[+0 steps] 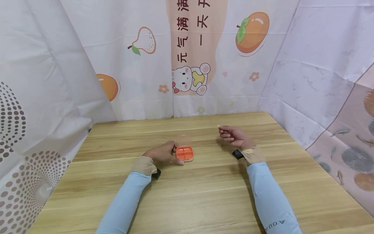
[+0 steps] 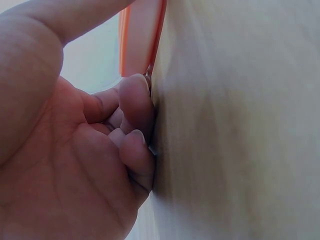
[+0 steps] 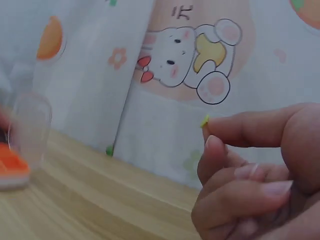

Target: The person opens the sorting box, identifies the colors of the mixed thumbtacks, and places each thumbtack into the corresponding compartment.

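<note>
A small orange pill box (image 1: 184,153) with four-part dividers lies open on the table, its clear lid (image 3: 31,122) raised at the back. My left hand (image 1: 163,152) holds the box from its left side, the thumb along the near edge and the fingers at the far left. In the left wrist view, the fingertips (image 2: 136,100) rest against the tabletop beside the box wall (image 2: 140,37). To the right, my right hand (image 1: 235,136) is raised above the table. Between thumb and index finger it pinches a tiny yellow piece (image 3: 205,121), perhaps a pill.
On the wooden table (image 1: 198,195), one or two tiny bits (image 1: 218,137) lie under the right hand, too small to identify. A printed curtain (image 1: 140,78) hangs at the far edge, with more cloth (image 1: 321,81) along the right and left sides.
</note>
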{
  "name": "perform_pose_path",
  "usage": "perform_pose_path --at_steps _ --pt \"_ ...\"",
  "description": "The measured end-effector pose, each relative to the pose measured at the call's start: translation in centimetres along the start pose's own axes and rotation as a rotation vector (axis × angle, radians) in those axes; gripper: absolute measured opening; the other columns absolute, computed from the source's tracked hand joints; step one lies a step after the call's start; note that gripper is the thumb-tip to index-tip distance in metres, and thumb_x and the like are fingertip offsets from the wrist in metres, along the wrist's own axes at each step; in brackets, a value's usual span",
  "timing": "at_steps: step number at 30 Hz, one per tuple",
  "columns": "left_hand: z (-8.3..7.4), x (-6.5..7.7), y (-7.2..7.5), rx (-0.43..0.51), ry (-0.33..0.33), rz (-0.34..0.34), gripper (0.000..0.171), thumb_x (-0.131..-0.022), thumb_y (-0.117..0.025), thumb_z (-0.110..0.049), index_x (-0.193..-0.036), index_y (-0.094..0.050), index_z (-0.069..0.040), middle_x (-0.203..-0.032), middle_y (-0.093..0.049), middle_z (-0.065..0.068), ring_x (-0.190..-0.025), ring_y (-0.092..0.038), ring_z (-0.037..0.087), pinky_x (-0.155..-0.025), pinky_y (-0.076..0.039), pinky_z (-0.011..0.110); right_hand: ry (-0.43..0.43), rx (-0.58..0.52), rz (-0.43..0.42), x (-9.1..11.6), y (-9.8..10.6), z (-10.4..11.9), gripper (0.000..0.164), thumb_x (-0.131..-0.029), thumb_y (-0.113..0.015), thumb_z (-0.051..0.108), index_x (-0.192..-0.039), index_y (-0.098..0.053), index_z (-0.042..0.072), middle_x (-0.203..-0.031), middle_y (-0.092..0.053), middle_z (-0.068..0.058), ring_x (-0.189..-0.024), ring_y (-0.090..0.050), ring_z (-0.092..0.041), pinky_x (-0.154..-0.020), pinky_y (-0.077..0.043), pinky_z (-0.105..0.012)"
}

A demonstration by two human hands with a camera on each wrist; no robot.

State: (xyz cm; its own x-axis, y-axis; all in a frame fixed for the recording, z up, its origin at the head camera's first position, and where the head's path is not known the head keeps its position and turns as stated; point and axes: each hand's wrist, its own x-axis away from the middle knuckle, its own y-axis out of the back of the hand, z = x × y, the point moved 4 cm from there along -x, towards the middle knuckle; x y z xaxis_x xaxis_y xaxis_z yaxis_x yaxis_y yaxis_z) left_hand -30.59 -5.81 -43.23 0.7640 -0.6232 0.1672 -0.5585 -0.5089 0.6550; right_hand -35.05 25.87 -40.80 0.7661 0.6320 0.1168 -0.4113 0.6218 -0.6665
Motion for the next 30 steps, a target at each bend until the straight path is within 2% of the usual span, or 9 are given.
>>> perform_pose_path --at_steps 3,5,7,10,13,16,23,27,30 --pt "0.0 0.0 0.0 0.001 0.007 -0.001 0.070 -0.073 -0.084 -0.041 -0.121 -0.046 -0.007 -0.111 -0.053 0.004 -0.098 -0.050 0.020 -0.085 -0.042 0.031 0.111 0.447 -0.252 0.1 0.4 0.6 0.020 -0.102 -0.054 0.020 -0.095 -0.063 0.004 -0.077 -0.051 -0.002 -0.055 -0.026 -0.007 -0.048 -0.025 -0.021" --pt "-0.1 0.1 0.1 0.000 0.008 -0.002 0.069 -0.074 -0.084 -0.040 -0.121 -0.046 -0.007 -0.111 -0.054 0.004 -0.098 -0.050 0.020 -0.085 -0.042 0.030 0.133 0.755 -0.398 0.3 0.5 1.0 0.025 -0.096 -0.063 0.028 -0.101 -0.067 0.003 -0.081 -0.055 -0.005 -0.055 -0.033 -0.009 -0.052 -0.032 -0.027" --pt "-0.2 0.1 0.1 0.005 0.007 -0.004 0.068 -0.074 -0.084 -0.039 -0.121 -0.047 -0.006 -0.110 -0.054 0.004 -0.097 -0.050 0.020 -0.085 -0.043 0.031 0.135 0.983 -0.472 0.4 0.4 1.1 0.037 -0.095 -0.065 0.034 -0.110 -0.066 0.001 -0.090 -0.056 -0.013 -0.058 -0.037 -0.015 -0.057 -0.037 -0.035" --pt "-0.4 0.1 0.2 0.009 0.004 -0.004 0.067 -0.074 -0.084 -0.037 -0.120 -0.048 -0.005 -0.109 -0.056 0.005 -0.096 -0.051 0.019 -0.083 -0.043 0.030 0.139 1.176 -0.503 0.5 0.3 1.1 0.045 -0.096 -0.062 0.036 -0.117 -0.063 -0.003 -0.104 -0.058 -0.022 -0.068 -0.046 -0.028 -0.066 -0.044 -0.045" --pt "-0.4 0.1 0.1 0.011 0.003 0.000 0.066 -0.074 -0.084 -0.036 -0.120 -0.048 -0.005 -0.108 -0.057 0.005 -0.094 -0.051 0.019 -0.082 -0.044 0.030 0.154 1.267 -0.508 0.4 0.2 0.9 0.039 -0.097 -0.062 0.032 -0.114 -0.066 -0.003 -0.110 -0.062 -0.022 -0.084 -0.054 -0.037 -0.071 -0.047 -0.047" --pt "-0.3 0.1 0.0 0.010 0.007 0.002 0.066 -0.074 -0.084 -0.036 -0.120 -0.049 -0.005 -0.107 -0.058 0.004 -0.094 -0.051 0.019 -0.082 -0.044 0.029 0.169 1.350 -0.510 0.2 0.2 0.7 0.034 -0.097 -0.061 0.029 -0.110 -0.068 -0.002 -0.108 -0.065 -0.017 -0.094 -0.058 -0.035 -0.074 -0.048 -0.042" --pt "-0.1 -0.1 0.0 0.022 -0.012 0.000 0.064 -0.075 -0.084 -0.036 -0.119 -0.050 -0.004 -0.105 -0.059 0.004 -0.091 -0.051 0.019 -0.080 -0.044 0.029 0.191 1.416 -0.499 0.0 0.0 0.6 0.028 -0.096 -0.063 0.028 -0.106 -0.071 0.003 -0.107 -0.067 -0.009 -0.096 -0.059 -0.025 -0.078 -0.047 -0.036" --pt "-0.1 -0.1 0.0 0.026 -0.012 0.000 0.065 -0.074 -0.084 -0.036 -0.119 -0.050 -0.004 -0.105 -0.059 0.004 -0.093 -0.052 0.019 -0.081 -0.044 0.029 0.199 1.439 -0.444 -0.2 -0.4 0.3 0.025 -0.095 -0.064 0.028 -0.105 -0.072 0.006 -0.107 -0.067 -0.005 -0.097 -0.060 -0.023 -0.082 -0.047 -0.036" --pt "-0.1 -0.1 0.0 0.026 -0.012 0.000 0.066 -0.074 -0.084 -0.037 -0.120 -0.049 -0.004 -0.106 -0.059 0.004 -0.094 -0.052 0.019 -0.081 -0.044 0.029 0.181 1.441 -0.408 -0.5 -0.7 0.0 0.025 -0.095 -0.064 0.029 -0.105 -0.072 0.007 -0.102 -0.067 -0.005 -0.092 -0.059 -0.023 -0.080 -0.047 -0.036"
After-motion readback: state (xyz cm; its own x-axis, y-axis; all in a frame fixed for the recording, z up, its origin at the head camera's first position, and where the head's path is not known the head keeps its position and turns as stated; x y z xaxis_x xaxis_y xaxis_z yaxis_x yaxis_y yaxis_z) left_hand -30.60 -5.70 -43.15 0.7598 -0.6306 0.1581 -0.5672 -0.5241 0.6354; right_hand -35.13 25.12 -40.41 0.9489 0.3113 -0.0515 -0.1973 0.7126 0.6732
